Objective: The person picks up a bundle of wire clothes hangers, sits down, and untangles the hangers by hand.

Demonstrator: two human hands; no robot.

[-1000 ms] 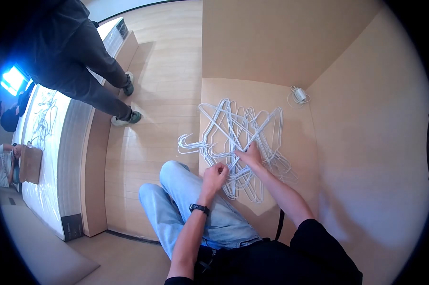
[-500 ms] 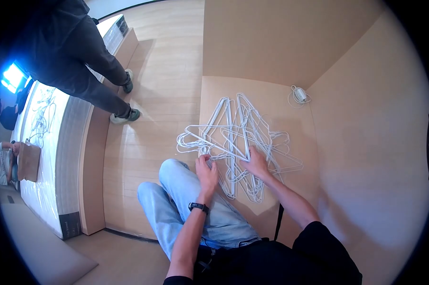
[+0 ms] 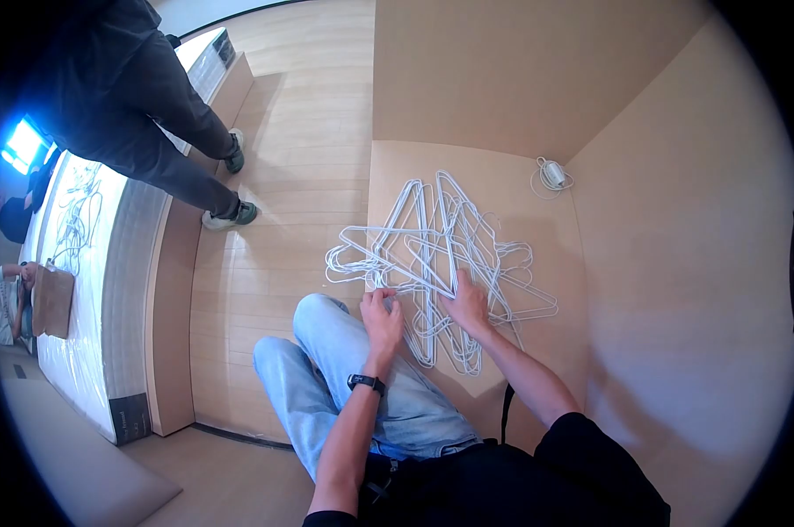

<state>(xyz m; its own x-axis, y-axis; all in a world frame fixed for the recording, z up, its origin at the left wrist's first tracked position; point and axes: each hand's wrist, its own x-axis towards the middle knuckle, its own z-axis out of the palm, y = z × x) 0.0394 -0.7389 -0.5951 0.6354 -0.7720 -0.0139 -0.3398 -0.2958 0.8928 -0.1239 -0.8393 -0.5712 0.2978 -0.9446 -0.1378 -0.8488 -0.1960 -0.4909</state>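
Several thin white wire hangers (image 3: 427,250) lie tangled in a pile on the light wooden surface before me. My right hand (image 3: 467,305) is closed on the corner of one white hanger (image 3: 419,274), whose long wires slant up to the left across the pile. At the pile's near left side, my left hand (image 3: 382,321) has its fingers curled at the wires, apparently gripping a hanger; its fingertips are partly hidden. Most hooks are hard to pick apart in the tangle.
A white cable with a small white block (image 3: 552,174) lies in the corner by the wooden panels (image 3: 537,70). At left, another person's legs (image 3: 186,114) stand beside a plastic-wrapped mattress (image 3: 98,325) bearing more wire hangers (image 3: 80,215). A further person holds a brown box (image 3: 52,301).
My right hand has shifted slightly left and up, and the hanger in it has tilted, its far left end rising a little. My left hand has barely moved.
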